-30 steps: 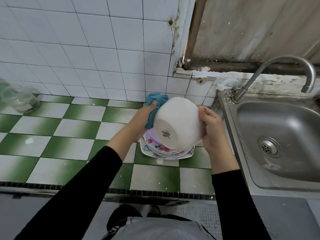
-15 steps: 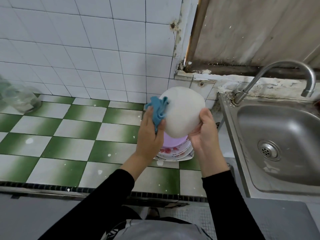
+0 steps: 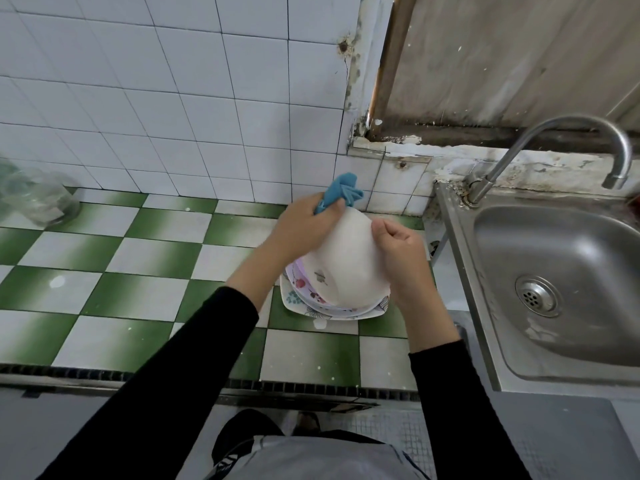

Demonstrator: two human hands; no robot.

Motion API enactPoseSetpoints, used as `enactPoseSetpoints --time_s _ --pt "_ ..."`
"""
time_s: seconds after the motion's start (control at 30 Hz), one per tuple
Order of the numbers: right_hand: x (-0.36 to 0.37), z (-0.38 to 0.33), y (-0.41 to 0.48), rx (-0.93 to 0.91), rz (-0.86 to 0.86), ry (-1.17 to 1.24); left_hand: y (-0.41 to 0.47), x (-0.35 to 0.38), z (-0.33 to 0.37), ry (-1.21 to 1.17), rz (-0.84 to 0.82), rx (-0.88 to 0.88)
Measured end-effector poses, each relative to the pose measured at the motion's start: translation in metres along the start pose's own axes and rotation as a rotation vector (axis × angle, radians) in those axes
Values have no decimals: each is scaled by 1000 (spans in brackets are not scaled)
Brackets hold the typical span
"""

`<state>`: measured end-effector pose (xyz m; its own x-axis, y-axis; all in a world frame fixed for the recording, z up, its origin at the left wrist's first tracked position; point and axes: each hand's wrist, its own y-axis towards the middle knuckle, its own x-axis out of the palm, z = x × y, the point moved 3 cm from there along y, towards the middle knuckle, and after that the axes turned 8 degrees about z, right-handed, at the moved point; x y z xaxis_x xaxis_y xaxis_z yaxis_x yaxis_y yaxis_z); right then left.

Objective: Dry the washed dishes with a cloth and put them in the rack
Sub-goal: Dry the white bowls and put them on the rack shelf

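Left hand (image 3: 304,226) is gripping a bunched blue cloth (image 3: 341,194) against an upturned round white bowl (image 3: 349,261) while right hand (image 3: 398,247) is clasping its other side, over stacked floral plates (image 3: 299,299) on the green-and-white tiled surface (image 3: 138,271) beside a steel sink (image 3: 561,258).

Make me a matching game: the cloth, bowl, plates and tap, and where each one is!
Things: 1 blue cloth; 2 white ceramic bowl; 3 stack of flowered plates; 4 curved metal tap.
Places: A over the steel sink; B on the green-and-white tiled counter; C bunched in the left hand; D gripped by the right hand.
Pairs: 1-C, 2-D, 3-B, 4-A.
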<state>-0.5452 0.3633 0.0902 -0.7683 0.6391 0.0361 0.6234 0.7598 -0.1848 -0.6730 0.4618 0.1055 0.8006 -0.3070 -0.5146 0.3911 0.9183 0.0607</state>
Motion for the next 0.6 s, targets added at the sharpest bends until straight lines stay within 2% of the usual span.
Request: enactPoseSetpoints --time_s 0.13,0.23,0.33,0.43,0.5,0.6 --pt "-15 5 8 123 59 146 7 -4 -26 -323 -63 -276" --pt "-17 12 11 245 129 369 2 9 -53 -545 50 -477" --pt "-11 24 13 422 205 652 -10 23 -67 -733 231 -539" --pt "0 27 12 466 234 850 -29 38 -62 -582 436 -410" --pt "8 26 10 461 249 903 -43 47 -58 -474 525 -207" --pt "10 20 11 445 280 949 -54 53 -65 -233 459 171"
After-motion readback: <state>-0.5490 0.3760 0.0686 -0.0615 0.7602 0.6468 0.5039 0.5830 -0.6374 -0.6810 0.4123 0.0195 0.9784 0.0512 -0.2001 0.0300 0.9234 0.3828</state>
